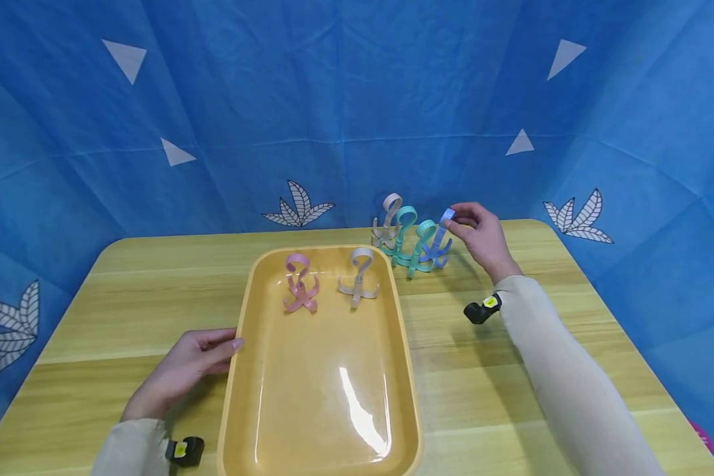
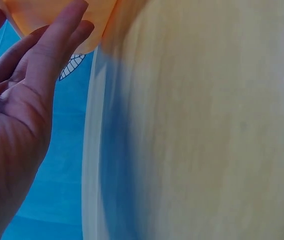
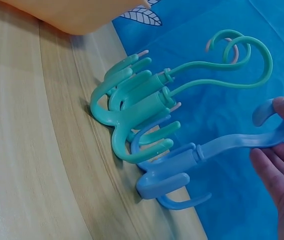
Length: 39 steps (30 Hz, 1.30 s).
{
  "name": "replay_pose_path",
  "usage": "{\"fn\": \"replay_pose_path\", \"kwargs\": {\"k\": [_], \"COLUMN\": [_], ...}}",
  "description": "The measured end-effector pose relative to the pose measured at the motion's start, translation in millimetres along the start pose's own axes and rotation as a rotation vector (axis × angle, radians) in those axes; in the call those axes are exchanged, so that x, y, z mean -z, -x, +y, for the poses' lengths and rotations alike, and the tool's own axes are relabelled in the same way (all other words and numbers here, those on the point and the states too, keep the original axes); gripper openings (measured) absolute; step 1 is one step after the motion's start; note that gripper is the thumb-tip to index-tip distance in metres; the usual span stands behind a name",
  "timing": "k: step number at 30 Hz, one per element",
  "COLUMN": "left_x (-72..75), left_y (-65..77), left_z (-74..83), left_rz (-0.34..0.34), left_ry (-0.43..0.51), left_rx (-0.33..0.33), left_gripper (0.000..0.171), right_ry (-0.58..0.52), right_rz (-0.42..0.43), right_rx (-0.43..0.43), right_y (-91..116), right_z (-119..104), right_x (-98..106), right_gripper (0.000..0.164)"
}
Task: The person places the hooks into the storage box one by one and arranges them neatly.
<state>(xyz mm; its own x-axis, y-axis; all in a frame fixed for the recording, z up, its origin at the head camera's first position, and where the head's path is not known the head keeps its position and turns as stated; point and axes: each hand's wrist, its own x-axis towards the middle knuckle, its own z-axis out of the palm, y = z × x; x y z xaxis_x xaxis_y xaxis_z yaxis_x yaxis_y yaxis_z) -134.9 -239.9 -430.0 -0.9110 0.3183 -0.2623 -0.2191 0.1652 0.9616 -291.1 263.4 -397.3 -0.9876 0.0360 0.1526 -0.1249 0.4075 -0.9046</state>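
Observation:
My right hand (image 1: 482,241) pinches the curved top of a blue four-pronged hanging hook (image 3: 169,167). The right wrist view shows its thumb and fingers about the curl, with the prongs low over the table. Close beside it stand two green hooks (image 3: 142,107), and a pale pinkish hook (image 1: 387,228) is partly hidden behind them. My left hand (image 1: 184,367) touches the left rim of a yellow-orange tray (image 1: 233,396) with fairly straight fingers (image 2: 47,60). Inside the tray's far end, a pink hook (image 1: 300,294) and a whitish hook (image 1: 358,287) stand apart, curls upward.
The wooden table (image 1: 470,396) extends to both sides of the tray. A blue cloth backdrop (image 1: 345,99) with white triangles and leaf prints hangs behind its far edge and along both sides. Black cameras sit at both wrists.

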Motion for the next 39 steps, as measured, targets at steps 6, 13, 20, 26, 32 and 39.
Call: {"fn": "replay_pose_path", "kwargs": {"k": [6, 13, 20, 26, 32, 39], "left_x": [-0.4, -2.6, -2.5, -2.6, -2.5, -2.3], "left_y": [-0.6, -1.8, -1.2, -0.8, -1.3, -0.1], "left_z": [-1.7, -1.7, -1.5, -0.5, -0.3, -1.0], "left_rz": [-0.001, 0.006, -0.025, -0.025, -0.036, -0.039], "left_ry": [-0.008, -0.016, 0.002, -0.005, -0.005, 0.01], "left_rx": [-0.001, 0.005, -0.004, -0.005, -0.013, -0.012], "left_gripper": [0.058, 0.06, 0.059, 0.06, 0.059, 0.059], "right_ry": [0.011, 0.009, 0.016, 0.022, 0.013, 0.036], "right_rz": [0.017, 0.045, 0.048, 0.05, 0.036, 0.029], "right_rx": [0.014, 0.029, 0.047, 0.051, 0.054, 0.061], "right_y": [-1, 0, 3, 11, 23, 37], "right_z": [1, -2, -6, -13, -23, -35], "right_x": [3, 14, 21, 25, 29, 33], "right_gripper": [0.043, 0.042, 0.044, 0.045, 0.045, 0.048]}}
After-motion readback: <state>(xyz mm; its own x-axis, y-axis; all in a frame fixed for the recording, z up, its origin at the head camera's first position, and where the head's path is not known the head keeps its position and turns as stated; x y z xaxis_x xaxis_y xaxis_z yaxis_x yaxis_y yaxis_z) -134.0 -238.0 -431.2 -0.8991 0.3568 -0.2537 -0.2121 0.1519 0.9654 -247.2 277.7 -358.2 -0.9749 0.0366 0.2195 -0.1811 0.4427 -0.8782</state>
